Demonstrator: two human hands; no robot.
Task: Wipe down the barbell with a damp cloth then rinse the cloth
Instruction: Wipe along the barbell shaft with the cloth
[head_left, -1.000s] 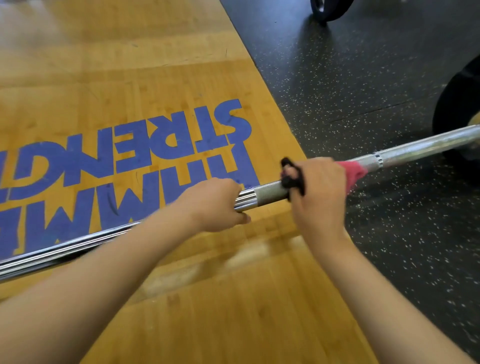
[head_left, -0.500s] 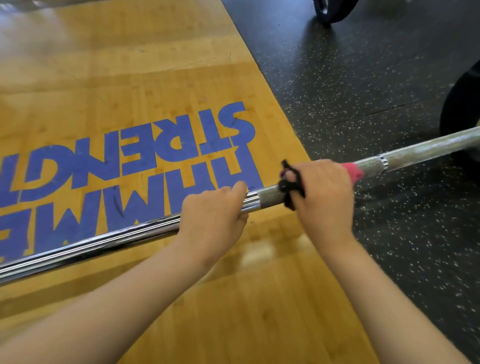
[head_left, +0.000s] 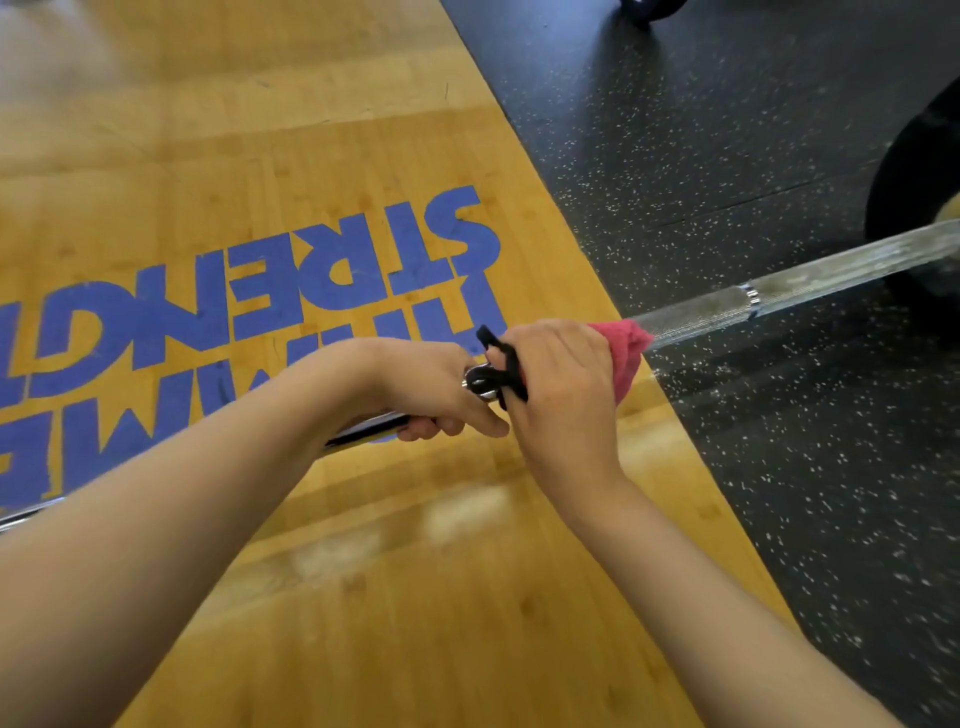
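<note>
Within right grip (head_left: 561, 384) (around barbell (head_left: 727, 307)): cloth (head_left: 626, 347).

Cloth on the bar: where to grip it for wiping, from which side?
Take the cloth where it wraps the bar, coming from above with fingers curling over, as the right hand does. The bar is a thin round shaft, so a wrap grip should keep cloth pressed all round.

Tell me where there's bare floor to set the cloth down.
Bare yellow wooden platform lies between the forearms, nearer than the silver steel barbell. The black speckled rubber flooring is open right of the right hand. Crowded: left hand and right hand meet beside the pink cloth.
</note>
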